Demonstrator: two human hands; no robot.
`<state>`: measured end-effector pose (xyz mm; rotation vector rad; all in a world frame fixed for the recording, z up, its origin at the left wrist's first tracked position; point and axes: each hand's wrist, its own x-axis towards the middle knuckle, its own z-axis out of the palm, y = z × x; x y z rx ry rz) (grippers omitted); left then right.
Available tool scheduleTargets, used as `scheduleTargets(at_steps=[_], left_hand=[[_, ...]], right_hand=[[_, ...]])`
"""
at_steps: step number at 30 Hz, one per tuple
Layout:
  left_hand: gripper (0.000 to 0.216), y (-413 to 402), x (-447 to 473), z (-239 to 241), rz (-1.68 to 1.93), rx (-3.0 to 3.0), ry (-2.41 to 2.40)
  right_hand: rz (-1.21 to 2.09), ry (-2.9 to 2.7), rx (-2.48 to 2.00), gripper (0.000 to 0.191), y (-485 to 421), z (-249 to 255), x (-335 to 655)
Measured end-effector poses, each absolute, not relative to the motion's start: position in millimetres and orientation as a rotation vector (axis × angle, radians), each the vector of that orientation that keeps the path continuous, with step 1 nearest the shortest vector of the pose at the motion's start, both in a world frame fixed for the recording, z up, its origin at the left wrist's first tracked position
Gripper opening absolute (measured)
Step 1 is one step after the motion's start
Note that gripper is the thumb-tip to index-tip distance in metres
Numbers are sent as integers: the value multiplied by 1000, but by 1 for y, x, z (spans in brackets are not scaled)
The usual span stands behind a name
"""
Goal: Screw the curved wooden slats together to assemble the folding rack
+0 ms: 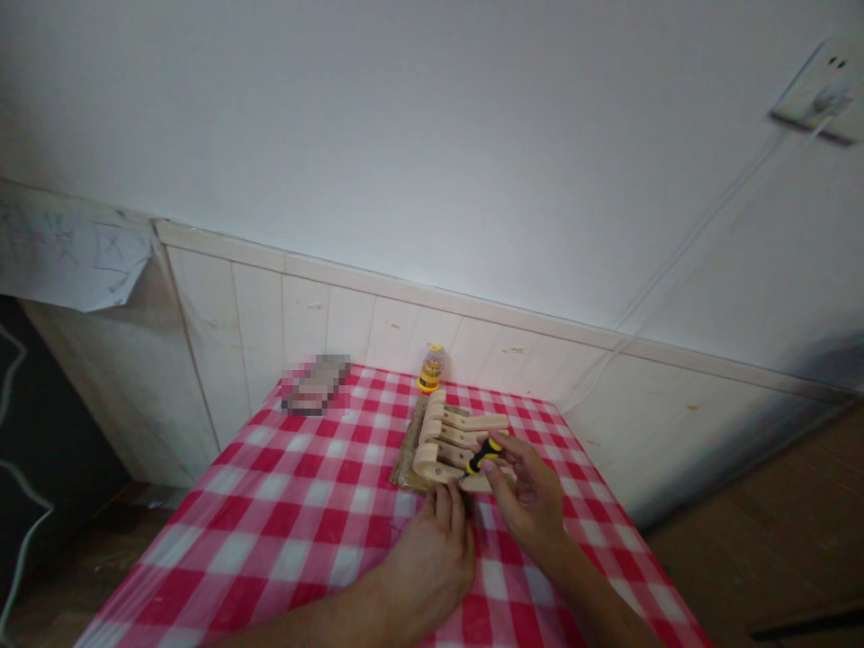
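Note:
A pale slatted wooden piece (pixel 432 436) with curved ends and several parallel arms lies on a brown, rough-looking mat (pixel 406 459). At its near side, my left hand (pixel 432 558) is closed, the fingertips pressed against the wood; its thumb is hidden. My right hand (pixel 530 490) grips a black-and-yellow screwdriver (pixel 483 456) between thumb and fingers. The screwdriver slants down to the left, its tip at the nearest wooden arm, close to my left fingertips. Whether a screw sits under the tip is too small to tell.
A red-and-white checked cloth (pixel 290 504) covers the table, which stands against a panelled wall (pixel 351 319). Behind the wood is a clear, yellow-based container (pixel 432 367). A blurred-out object (pixel 317 384) lies at the back left. A white cable (pixel 695 234) runs down from a wall socket (pixel 820 94).

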<state>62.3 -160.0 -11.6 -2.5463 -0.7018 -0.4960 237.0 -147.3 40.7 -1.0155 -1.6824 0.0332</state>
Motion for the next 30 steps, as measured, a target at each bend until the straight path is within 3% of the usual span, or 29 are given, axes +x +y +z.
scheduleTargets(at_steps=[24, 30], left_hand=[[34, -160, 63, -10, -527, -2510, -692], [34, -160, 62, -11, -469, -2555, -699]], right_hand=[[-149, -1635, -1004, 32, -143, 50, 235], [-50, -1666, -1015, 36, -144, 42, 237]])
